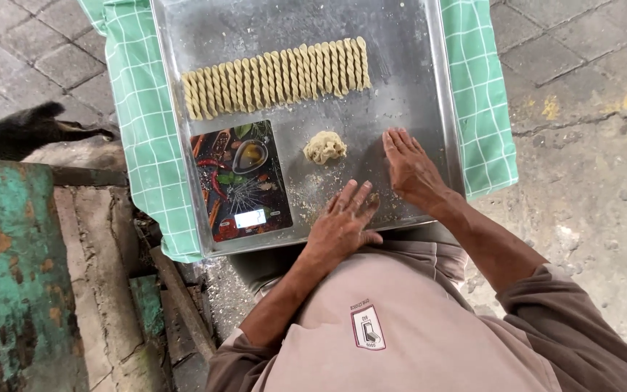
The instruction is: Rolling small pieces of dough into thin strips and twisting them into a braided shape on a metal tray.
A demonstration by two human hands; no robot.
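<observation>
Large flat steel tray (415, 80) sat on a green checked cloth (136, 109). Far across it ran a row of pale twisted dough sticks (277, 76), laid side by side and touching. Near left lay a dark picture-printed kitchen scale (241, 181). Left hand (342, 221) and right hand (409, 168) both rested palm-down, fingers flat and loosely spread, on the tray's near right; whether a dough strand lay under them was hidden. The small crumbly lump of yellowish dough (325, 147) sat mid-tray, just far of the left hand, untouched. Judged light, soft, crumbly: best cupped from below or pinched gently at its edge.
</observation>
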